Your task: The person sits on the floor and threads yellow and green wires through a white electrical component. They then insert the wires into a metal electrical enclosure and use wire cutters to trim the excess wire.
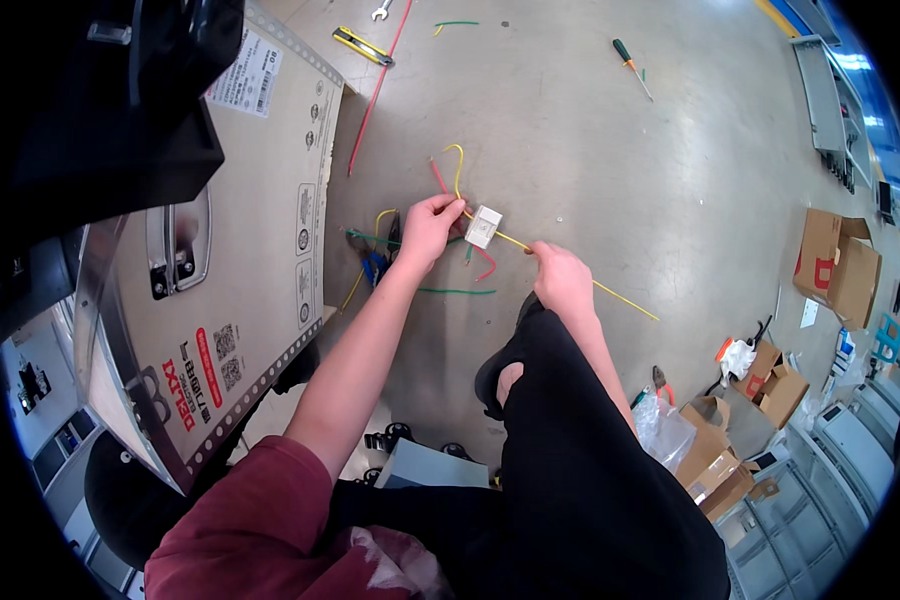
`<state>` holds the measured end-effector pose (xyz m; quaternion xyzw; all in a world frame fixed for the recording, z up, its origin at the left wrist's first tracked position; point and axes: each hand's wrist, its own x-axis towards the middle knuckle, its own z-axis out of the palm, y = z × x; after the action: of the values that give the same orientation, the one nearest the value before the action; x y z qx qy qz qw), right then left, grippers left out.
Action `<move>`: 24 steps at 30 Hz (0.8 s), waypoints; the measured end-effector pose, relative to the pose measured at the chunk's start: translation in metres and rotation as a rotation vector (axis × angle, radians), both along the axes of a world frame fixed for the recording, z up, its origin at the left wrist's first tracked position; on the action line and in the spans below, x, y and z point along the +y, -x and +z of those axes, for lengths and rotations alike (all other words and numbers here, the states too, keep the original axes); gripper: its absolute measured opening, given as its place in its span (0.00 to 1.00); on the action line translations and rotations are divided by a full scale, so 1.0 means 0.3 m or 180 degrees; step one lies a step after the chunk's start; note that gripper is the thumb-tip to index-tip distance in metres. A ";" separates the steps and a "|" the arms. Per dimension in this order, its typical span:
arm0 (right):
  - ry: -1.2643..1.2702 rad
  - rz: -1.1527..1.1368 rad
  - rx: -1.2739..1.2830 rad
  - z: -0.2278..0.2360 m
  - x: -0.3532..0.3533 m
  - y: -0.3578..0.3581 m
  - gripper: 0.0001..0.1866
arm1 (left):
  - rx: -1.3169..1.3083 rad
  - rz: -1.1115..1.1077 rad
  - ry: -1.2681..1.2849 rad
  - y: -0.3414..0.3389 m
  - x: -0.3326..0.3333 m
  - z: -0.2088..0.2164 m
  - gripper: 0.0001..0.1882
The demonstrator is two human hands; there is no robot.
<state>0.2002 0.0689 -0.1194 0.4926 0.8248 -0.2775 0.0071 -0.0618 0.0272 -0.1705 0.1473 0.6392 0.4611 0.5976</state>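
A yellow wire [625, 299] runs through or along a small white block [484, 227] held above the floor; which of the two is unclear. On the block's left, my left hand [433, 232] is closed, its fingertips pinching the wire close to the block, and the wire's end curls up beyond them. To the right of the block, my right hand [562, 280] is closed on the same wire, whose free length trails to the lower right. A short red wire [486, 266] hangs by the block. Below my left hand lie blue-handled pliers [374, 266] and a green wire [458, 291].
A large beige-panelled cabinet [260, 240] with a metal handle stands close on the left. A yellow utility knife [362, 46], a long red wire [378, 90] and a screwdriver [632, 68] lie farther off. Cardboard boxes [828, 262] and red-handled pliers [662, 385] are at the right.
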 end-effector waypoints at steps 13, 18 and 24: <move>-0.0105 -0.0110 -0.0002 0.028 0.009 -0.029 0.15 | 0.0334 0.0008 -0.0489 0.024 0.010 0.009 0.13; -0.0212 -0.0104 -0.0080 0.026 0.026 -0.032 0.10 | 0.0742 -0.0304 -0.0435 0.041 -0.018 -0.022 0.09; -0.0569 -0.0219 -0.0150 0.067 0.035 -0.044 0.06 | 0.1056 -0.0643 -0.0384 0.004 -0.028 0.010 0.07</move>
<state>0.2134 0.0794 -0.0993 0.5257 0.8285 -0.1912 -0.0270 -0.0631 0.0189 -0.1676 0.3201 0.6820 0.4058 0.5174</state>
